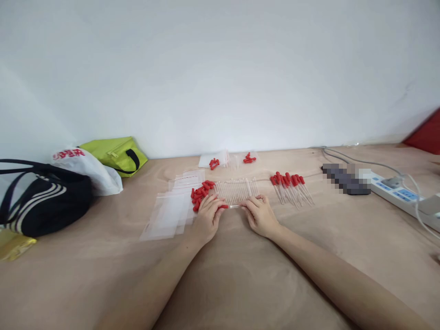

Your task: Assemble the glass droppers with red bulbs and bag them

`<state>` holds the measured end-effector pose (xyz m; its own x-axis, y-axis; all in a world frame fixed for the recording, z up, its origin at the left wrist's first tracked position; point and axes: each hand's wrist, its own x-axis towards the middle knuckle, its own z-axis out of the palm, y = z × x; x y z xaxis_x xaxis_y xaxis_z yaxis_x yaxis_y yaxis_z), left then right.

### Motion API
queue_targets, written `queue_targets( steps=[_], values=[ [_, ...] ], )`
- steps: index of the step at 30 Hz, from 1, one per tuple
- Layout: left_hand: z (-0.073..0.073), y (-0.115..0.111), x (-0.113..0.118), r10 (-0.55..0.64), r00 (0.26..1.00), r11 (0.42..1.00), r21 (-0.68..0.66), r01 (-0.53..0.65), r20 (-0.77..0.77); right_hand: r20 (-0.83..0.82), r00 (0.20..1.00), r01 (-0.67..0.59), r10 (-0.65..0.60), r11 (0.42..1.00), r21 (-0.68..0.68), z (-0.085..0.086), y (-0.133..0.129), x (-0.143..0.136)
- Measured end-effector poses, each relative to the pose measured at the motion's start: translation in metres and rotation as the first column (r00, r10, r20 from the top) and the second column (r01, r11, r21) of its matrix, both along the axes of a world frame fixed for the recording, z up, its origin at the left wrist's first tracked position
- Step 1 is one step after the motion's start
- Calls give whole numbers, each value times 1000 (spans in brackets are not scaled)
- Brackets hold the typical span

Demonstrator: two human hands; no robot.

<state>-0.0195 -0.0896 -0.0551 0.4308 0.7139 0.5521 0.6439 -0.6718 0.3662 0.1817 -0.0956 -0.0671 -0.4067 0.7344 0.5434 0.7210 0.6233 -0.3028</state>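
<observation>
I see my left hand point(208, 215) pinching the red bulb and my right hand point(260, 214) gripping the glass tip of a dropper point(231, 206), lying left-right mid-bench, bulb pointing left.

This looks like a small packing workplace, set up informally rather than in a factory. A bare plywood table point(309, 256) stands against a plain white wall point(220, 68). Stacks of clear zip bags point(172, 208) and rows of red-capped glass droppers point(291, 187) lie in the middle. Personal bags point(41, 197) sit at the far left, a power strip point(398, 192) at the right.
</observation>
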Motion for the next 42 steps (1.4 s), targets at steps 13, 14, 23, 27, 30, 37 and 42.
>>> queue_targets(
  steps=[13, 14, 23, 27, 30, 37, 42],
  values=[
    [3, -1, -1, -13, 998, 999, -44, 10, -55, -29, 999, -38, 37, 999, -23, 4, -2, 1],
    [3, -1, -1, -11, 999, 999, -41, 9, -53, -28, 999, -42, 41, 999, -24, 4, -2, 1],
    [5, -3, -2, -39, 999, 998, -58, 37, -20, -93, 986, -144, 139, 988, -57, -1, 2, 5],
    [4, -4, -3, -53, 999, 996, -77, 51, -15, -83, 985, -159, 152, 983, -89, -1, 3, 5],
    [5, -5, -2, -61, 998, 994, -91, 59, -20, -55, 987, -158, 154, 984, -83, 0, 3, 5],
    [7, -7, 0, -55, 998, 996, -66, 52, -40, 15, 992, -127, 127, 992, 3, 4, -1, 3],
    [8, -9, 1, -85, 995, 996, -34, 83, -60, 7, 992, -124, 124, 991, 44, 3, -7, 0]
  ],
)
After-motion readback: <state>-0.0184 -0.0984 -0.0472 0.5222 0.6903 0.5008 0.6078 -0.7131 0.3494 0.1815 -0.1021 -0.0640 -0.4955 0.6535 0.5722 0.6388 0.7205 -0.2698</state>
